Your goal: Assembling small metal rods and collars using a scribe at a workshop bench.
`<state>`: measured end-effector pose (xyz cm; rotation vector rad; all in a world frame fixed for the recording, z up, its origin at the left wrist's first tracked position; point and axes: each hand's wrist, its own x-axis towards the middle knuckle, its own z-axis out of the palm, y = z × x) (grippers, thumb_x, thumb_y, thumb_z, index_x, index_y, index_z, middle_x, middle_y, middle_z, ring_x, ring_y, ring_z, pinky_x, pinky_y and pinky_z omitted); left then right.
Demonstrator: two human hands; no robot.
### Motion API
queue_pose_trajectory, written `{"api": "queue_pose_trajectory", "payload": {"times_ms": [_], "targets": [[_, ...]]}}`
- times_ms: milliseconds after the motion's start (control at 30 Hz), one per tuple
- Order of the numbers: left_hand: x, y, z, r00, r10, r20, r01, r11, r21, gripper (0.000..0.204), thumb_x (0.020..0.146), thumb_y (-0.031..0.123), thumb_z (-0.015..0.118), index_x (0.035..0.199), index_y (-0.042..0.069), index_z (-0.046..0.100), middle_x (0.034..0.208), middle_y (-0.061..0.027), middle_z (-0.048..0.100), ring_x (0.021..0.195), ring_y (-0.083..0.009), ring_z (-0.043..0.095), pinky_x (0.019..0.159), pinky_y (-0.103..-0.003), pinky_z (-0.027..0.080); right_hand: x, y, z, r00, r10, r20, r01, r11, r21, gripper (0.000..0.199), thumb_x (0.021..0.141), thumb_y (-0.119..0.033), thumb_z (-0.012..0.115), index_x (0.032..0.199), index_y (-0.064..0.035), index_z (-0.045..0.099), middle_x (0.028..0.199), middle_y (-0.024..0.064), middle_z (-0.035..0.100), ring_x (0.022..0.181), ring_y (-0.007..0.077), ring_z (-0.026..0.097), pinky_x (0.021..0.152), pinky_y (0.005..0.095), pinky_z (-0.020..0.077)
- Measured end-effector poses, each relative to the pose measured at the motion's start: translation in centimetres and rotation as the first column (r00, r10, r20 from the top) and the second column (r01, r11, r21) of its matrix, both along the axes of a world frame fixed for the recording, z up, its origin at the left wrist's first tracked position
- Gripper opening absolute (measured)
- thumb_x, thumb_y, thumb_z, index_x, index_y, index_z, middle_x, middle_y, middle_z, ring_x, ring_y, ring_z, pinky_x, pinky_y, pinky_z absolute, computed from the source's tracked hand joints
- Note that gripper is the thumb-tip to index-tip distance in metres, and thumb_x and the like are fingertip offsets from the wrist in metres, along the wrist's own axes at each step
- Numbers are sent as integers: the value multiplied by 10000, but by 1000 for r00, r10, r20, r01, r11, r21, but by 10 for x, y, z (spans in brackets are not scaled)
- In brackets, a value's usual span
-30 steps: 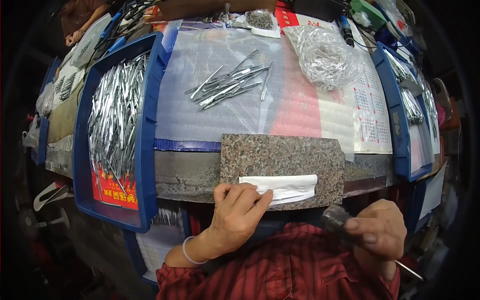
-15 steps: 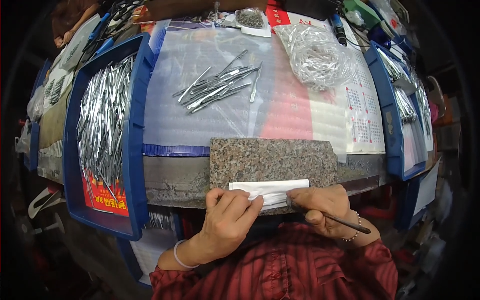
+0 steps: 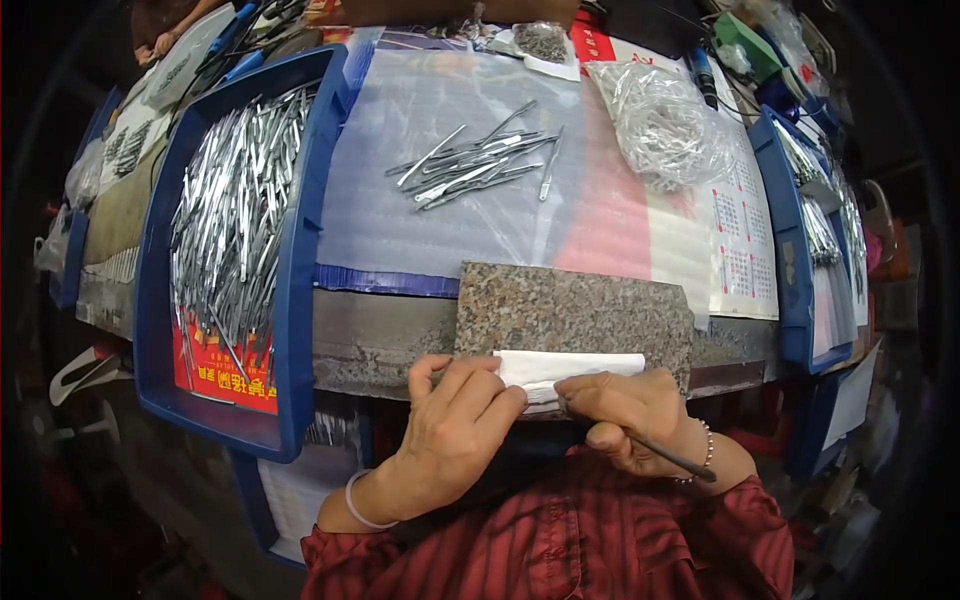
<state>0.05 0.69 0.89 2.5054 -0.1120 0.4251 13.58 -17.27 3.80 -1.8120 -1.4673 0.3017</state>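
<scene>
The folded white strip, paper or cloth I can't tell which, (image 3: pixel 590 366) lies just beyond my fingertips on the near part of the speckled granite slab (image 3: pixel 575 305), its long axis running left to right across my front. Neither hand is nearer; both touch it, my left hand (image 3: pixel 450 420) at its left end and my right hand (image 3: pixel 635 410) over the near edge towards the right. My left fingers are bent, tips down on the strip, thumb close to the forefinger; whether they pinch a fold or only press, I can't tell. My right fingers are closed round a slim dark tool (image 3: pixel 665 455), whose shank slants back to the right towards my wrist, its working tip hidden. As for writing, the red sheet (image 3: pixel 200 375) in the left blue tray (image 3: pixel 297 300) carries yellow characters upside down to me, and the pale printed sheet (image 3: pixel 740 240) under the clear plastic bag (image 3: pixel 665 120) has columns of small characters, too fine to make out. I see no lettering on the strip.
</scene>
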Motion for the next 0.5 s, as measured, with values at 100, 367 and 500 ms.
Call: {"api": "queue_pose_trajectory", "payload": {"times_ms": [100,367,500], "targets": [[-2,3,-5,1000,6,-7,-6,1000,2,146,773,101,627,915,80,599,864,-50,541,1001,-225,585,890,-449,336,1,2,6,999,34,-1,-34,998,-43,280,866,-299,665,873,-23,619,898,133,688,642,250,678,490,321,527],[-4,10,4,998,16,-54,-16,1000,-3,150,776,85,621,925,76,605,874,-41,543,1022,-219,587,911,-459,330,0,32,3,989,148,32,-146,989,-38,224,823,-219,694,819,-43,555,772,90,617,566,252,625,432,337,471],[-8,15,0,998,4,-63,-4,1000,-5,188,744,64,673,925,77,620,888,-35,571,1016,-226,593,893,-451,337,-5,31,0,995,89,-38,-88,996,20,239,826,-242,698,841,-34,580,800,102,637,571,253,633,437,330,478]]}}
